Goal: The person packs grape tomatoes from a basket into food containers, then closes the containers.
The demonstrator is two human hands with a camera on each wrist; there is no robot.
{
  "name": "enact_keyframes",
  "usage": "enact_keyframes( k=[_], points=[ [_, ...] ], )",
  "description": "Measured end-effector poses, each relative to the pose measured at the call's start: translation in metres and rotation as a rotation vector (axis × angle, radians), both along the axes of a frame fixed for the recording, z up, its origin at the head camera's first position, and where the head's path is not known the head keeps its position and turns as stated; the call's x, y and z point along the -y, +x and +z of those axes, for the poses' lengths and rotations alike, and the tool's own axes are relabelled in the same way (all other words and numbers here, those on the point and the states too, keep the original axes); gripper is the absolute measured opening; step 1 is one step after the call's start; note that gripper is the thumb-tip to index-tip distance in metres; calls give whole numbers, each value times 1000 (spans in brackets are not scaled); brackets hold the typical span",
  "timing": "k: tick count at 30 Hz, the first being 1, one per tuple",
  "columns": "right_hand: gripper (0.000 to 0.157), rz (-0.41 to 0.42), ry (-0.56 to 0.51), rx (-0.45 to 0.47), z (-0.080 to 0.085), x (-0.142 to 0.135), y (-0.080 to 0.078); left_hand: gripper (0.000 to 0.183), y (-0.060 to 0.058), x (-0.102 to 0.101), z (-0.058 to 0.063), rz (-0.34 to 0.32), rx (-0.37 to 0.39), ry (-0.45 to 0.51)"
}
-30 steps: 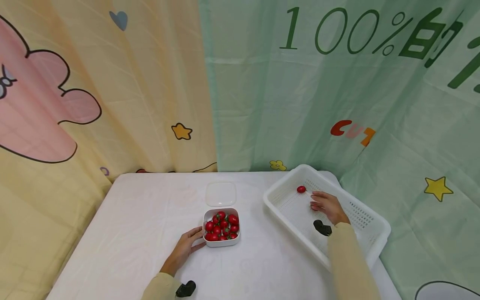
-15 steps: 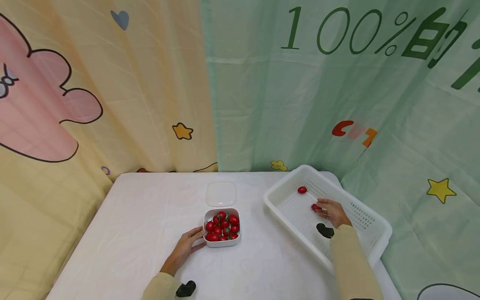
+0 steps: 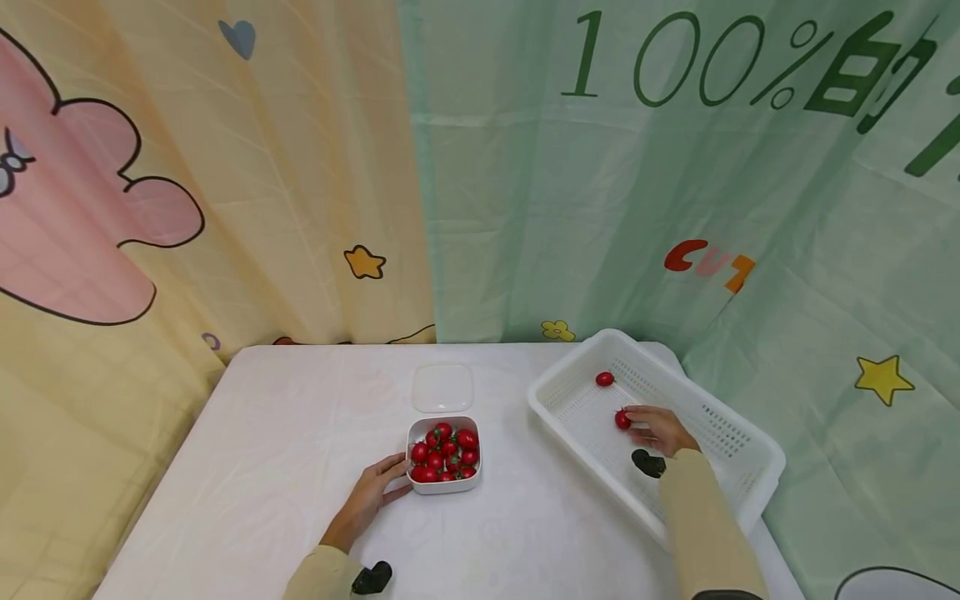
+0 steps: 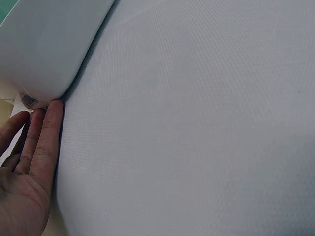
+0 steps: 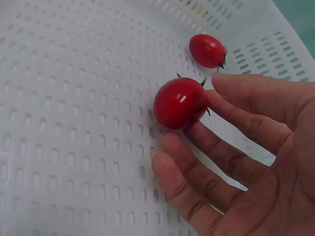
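My left hand [image 3: 369, 493] rests its straight fingers against the left side of a small white box [image 3: 444, 488]. Several red cherry tomatoes [image 3: 435, 459] with green stems fill that box. In the left wrist view, the fingertips touch the lower edge of the box wall [image 4: 44, 49]. Inside the white perforated basket, my right hand [image 3: 660, 428] has its fingers loosely bent around the side of one cherry tomato [image 5: 179, 103]. The fingers touch it, and the thumb tip stands slightly apart from it. Another cherry tomato [image 5: 206, 51] lies farther back in the basket.
The white basket [image 3: 577, 454] stands slanted on the right side of the white-covered table [image 3: 247, 467]. A clear lid [image 3: 442, 388] lies just behind the box. Printed curtains [image 3: 495, 192] hang behind the table and along its sides.
The right hand has drawn back slightly, and the nearer tomato has come into view at its fingertips, turned and shifted a little left. The left hand and box have stayed put.
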State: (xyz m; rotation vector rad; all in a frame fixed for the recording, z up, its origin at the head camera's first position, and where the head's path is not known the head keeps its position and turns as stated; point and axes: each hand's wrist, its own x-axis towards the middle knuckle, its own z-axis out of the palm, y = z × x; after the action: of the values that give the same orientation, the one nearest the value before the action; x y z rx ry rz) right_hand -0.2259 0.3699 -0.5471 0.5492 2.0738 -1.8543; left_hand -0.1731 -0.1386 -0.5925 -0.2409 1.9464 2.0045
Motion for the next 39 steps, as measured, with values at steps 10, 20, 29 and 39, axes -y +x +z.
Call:
enact_keyframes(
  k=[10, 20, 29, 39],
  points=[
    [43, 115, 73, 23, -1, 15, -4, 51, 1, 0, 1, 2, 1, 6],
    [39, 246, 65, 70, 0, 30, -11, 53, -1, 1, 0, 4, -6, -9],
    [39, 444, 44, 77, 3, 43, -16, 53, 1, 2, 1, -6, -8, 9],
    [39, 615, 39, 103, 5, 53, -21, 57, 0, 2, 0, -17, 4, 5]
  ],
)
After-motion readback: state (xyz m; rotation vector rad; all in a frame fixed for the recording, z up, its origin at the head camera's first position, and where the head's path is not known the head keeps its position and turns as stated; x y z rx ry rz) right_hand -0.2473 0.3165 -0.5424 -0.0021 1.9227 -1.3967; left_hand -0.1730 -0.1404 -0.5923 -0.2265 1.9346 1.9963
